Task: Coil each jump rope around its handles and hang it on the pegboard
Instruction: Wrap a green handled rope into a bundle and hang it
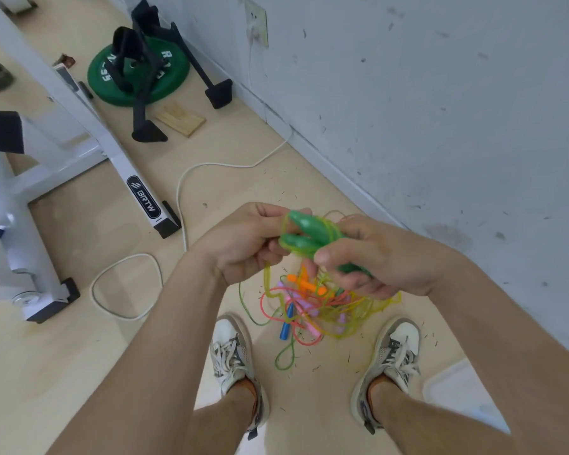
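Note:
The two green handles of a jump rope lie side by side between my hands, with yellow-green cord looped around them. My right hand grips the handles from the right. My left hand holds the cord at the handles' left ends, and a strand hangs down from it. On the floor between my shoes lies a tangled pile of jump ropes with orange, pink, blue and purple handles and pink, yellow and green cords. No pegboard is in view.
A white exercise machine frame stands at the left. A green weight plate with a black stand on it lies at the back by the wall. A white cable snakes across the floor.

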A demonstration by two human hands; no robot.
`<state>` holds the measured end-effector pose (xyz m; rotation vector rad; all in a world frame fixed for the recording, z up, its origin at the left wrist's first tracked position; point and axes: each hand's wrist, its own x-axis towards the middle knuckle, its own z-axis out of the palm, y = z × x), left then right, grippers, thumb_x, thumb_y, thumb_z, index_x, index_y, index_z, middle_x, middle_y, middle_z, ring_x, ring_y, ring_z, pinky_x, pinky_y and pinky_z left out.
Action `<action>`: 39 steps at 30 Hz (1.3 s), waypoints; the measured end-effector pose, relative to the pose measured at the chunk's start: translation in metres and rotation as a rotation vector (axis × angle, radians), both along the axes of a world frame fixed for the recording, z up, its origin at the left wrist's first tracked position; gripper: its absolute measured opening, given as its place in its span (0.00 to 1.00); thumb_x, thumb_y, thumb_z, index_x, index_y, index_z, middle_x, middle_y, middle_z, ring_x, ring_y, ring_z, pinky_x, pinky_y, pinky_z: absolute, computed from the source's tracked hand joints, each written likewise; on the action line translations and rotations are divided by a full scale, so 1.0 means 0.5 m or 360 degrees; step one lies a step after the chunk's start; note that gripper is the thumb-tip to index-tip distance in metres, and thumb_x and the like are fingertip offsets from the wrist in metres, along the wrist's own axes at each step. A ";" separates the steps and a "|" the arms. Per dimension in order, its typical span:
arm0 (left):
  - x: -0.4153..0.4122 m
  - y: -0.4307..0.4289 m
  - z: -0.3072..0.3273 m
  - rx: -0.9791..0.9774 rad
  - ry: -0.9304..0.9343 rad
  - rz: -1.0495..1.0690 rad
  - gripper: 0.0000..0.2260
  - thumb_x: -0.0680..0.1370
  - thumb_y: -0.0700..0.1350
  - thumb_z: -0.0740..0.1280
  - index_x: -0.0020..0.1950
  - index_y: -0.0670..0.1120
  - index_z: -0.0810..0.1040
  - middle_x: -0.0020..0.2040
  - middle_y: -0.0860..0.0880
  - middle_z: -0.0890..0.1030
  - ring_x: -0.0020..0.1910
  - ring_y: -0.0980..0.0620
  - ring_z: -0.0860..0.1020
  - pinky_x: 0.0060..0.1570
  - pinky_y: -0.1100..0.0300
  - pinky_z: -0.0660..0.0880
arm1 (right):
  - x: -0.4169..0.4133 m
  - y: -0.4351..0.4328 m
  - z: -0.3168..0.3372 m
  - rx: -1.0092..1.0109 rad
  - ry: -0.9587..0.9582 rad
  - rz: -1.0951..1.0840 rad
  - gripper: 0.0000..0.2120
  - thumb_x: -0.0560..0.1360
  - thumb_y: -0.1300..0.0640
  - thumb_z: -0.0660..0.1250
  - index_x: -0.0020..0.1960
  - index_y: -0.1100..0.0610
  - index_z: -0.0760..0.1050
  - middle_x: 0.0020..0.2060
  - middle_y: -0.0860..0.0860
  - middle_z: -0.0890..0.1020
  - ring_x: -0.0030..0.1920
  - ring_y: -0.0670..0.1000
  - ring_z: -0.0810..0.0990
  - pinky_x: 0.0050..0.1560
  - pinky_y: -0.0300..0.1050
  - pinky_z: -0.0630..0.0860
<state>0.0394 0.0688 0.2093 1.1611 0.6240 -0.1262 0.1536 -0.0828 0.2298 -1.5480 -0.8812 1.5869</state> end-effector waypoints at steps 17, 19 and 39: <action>0.016 -0.062 -0.012 0.2482 -0.0071 -0.0545 0.11 0.77 0.47 0.58 0.43 0.46 0.79 0.37 0.46 0.76 0.40 0.43 0.76 0.36 0.53 0.67 | 0.027 0.009 -0.068 -0.0263 -0.1121 -0.0529 0.16 0.75 0.50 0.65 0.32 0.57 0.69 0.25 0.49 0.68 0.26 0.49 0.66 0.29 0.44 0.62; 0.015 -0.069 -0.008 0.2566 -0.0151 -0.0528 0.11 0.78 0.47 0.60 0.40 0.45 0.79 0.37 0.46 0.76 0.39 0.42 0.76 0.35 0.53 0.67 | 0.031 0.003 -0.067 -0.0281 -0.1270 -0.0499 0.17 0.75 0.50 0.65 0.32 0.56 0.67 0.26 0.50 0.69 0.28 0.50 0.68 0.30 0.45 0.63; -0.002 -0.017 -0.015 0.1588 0.0039 -0.0438 0.03 0.74 0.46 0.71 0.45 0.51 0.85 0.39 0.57 0.83 0.40 0.65 0.77 0.43 0.69 0.72 | -0.017 0.011 -0.046 -0.0333 -0.1207 0.0194 0.25 0.74 0.35 0.63 0.36 0.57 0.71 0.31 0.50 0.70 0.36 0.51 0.72 0.38 0.47 0.68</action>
